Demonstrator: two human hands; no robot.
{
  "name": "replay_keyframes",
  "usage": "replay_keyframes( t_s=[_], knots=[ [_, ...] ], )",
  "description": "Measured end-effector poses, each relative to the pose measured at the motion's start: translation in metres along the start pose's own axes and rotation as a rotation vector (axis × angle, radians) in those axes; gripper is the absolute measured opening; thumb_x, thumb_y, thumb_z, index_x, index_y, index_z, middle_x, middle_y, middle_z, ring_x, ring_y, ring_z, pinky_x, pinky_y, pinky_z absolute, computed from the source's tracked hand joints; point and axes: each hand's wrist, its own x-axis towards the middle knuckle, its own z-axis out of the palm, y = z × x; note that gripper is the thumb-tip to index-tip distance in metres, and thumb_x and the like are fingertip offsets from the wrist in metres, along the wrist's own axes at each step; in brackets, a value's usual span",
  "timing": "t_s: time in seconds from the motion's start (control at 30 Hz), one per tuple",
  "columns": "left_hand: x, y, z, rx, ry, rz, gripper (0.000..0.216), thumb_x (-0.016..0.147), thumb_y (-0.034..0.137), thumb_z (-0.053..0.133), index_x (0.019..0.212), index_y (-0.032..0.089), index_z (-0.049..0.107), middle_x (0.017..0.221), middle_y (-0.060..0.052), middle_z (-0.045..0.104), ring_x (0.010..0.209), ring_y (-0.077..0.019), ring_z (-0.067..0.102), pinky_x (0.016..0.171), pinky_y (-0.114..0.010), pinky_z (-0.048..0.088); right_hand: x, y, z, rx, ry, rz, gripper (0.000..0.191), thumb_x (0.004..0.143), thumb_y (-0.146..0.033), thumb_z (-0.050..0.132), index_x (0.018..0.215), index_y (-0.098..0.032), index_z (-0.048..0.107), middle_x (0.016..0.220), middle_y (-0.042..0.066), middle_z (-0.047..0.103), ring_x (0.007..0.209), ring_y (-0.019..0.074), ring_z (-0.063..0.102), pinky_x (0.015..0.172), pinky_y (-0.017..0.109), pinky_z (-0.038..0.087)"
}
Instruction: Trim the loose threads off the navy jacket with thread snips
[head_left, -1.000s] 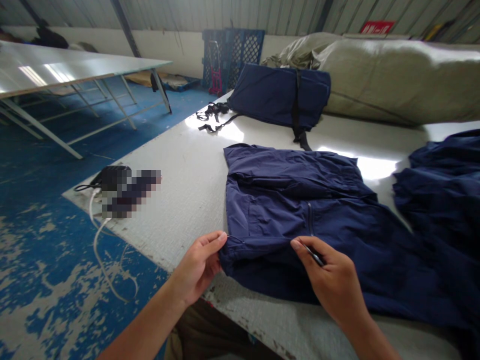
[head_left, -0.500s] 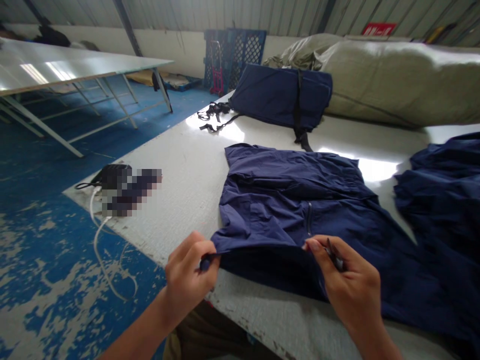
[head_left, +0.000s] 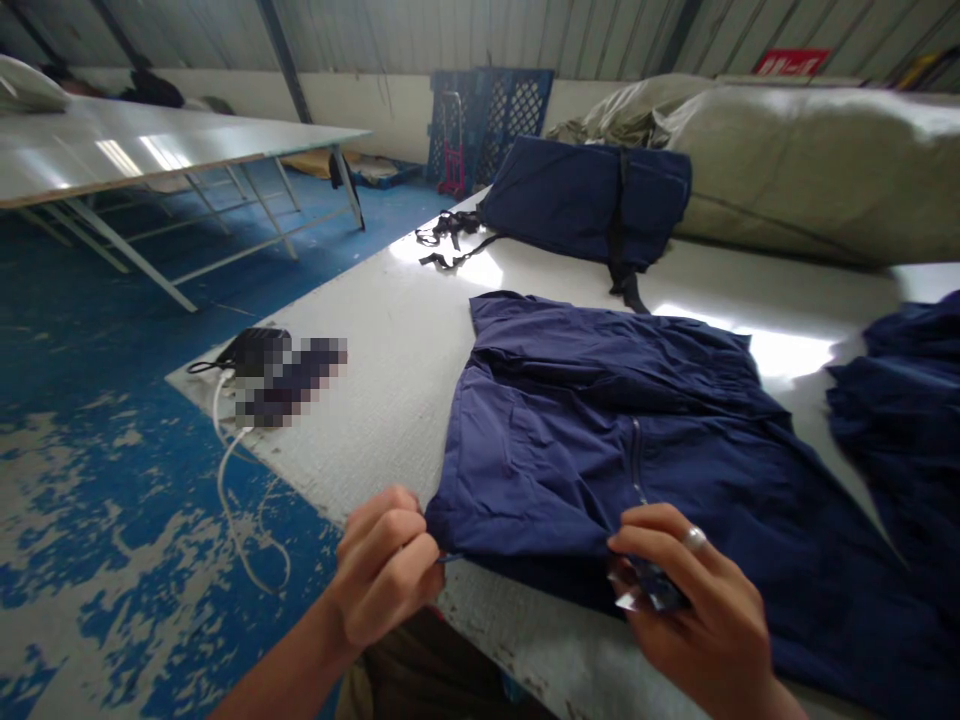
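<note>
The left hand is closed, pinching the hem of a navy jacket. The right hand grips a small shiny object, too blurred to identify, at the hem. The jacket lies spread on the white surface, right of centre in the frame.

my L hand, gap across table to blurred black item near L edge, navy jacket in way fwd of R hand, navy cloth heap blocking R edge, rolled navy bundle at far edge
</note>
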Motion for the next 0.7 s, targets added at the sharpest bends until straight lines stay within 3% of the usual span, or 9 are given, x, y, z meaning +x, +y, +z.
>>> replay_keyframes(
  t_s=[0.1, 0.27, 0.53, 0.7],
  knots=[
    [-0.005, -0.002, 0.000, -0.002, -0.009, -0.033, 0.019, 0.083, 0.000, 0.060, 0.084, 0.019, 0.057, 0.069, 0.000, 0.058, 0.064, -0.0142, 0.057, 0.059, -0.028, 0.054, 0.001, -0.002, -0.006, -0.134, 0.030, -0.131, 0.024, 0.085, 0.001, 0.060, 0.094, -0.021, 0.065, 0.088, 0.004, 0.064, 0.065, 0.0122, 0.063, 0.059, 0.025, 0.051],
    [-0.008, -0.001, -0.001, 0.039, -0.075, -0.205, 0.025, 0.079, -0.002, 0.057, 0.084, 0.022, 0.051, 0.073, 0.003, 0.054, 0.067, -0.0130, 0.057, 0.061, -0.025, 0.048, 0.001, -0.011, -0.011, -0.177, 0.005, -0.294, 0.024, 0.084, 0.003, 0.060, 0.094, -0.017, 0.069, 0.085, 0.005, 0.066, 0.066, 0.0144, 0.064, 0.066, 0.030, 0.053],
    [-0.003, 0.000, 0.001, 0.079, -0.219, -0.483, 0.033, 0.074, -0.011, 0.055, 0.082, 0.020, 0.049, 0.081, 0.001, 0.051, 0.076, -0.0139, 0.054, 0.072, -0.027, 0.045, -0.003, -0.018, -0.004, -0.147, -0.045, -0.377, 0.027, 0.094, -0.002, 0.046, 0.101, -0.011, 0.070, 0.086, 0.010, 0.071, 0.074, 0.0163, 0.069, 0.075, 0.032, 0.054],
    [0.001, 0.028, -0.006, 0.054, -0.223, -0.417, 0.029, 0.081, -0.010, 0.059, 0.088, 0.018, 0.054, 0.089, -0.003, 0.054, 0.085, -0.0172, 0.054, 0.080, -0.031, 0.046, -0.001, -0.019, 0.000, -0.122, -0.037, -0.381, 0.025, 0.095, -0.003, 0.046, 0.101, -0.012, 0.069, 0.082, 0.010, 0.070, 0.071, 0.0153, 0.067, 0.071, 0.031, 0.052]
  ],
)
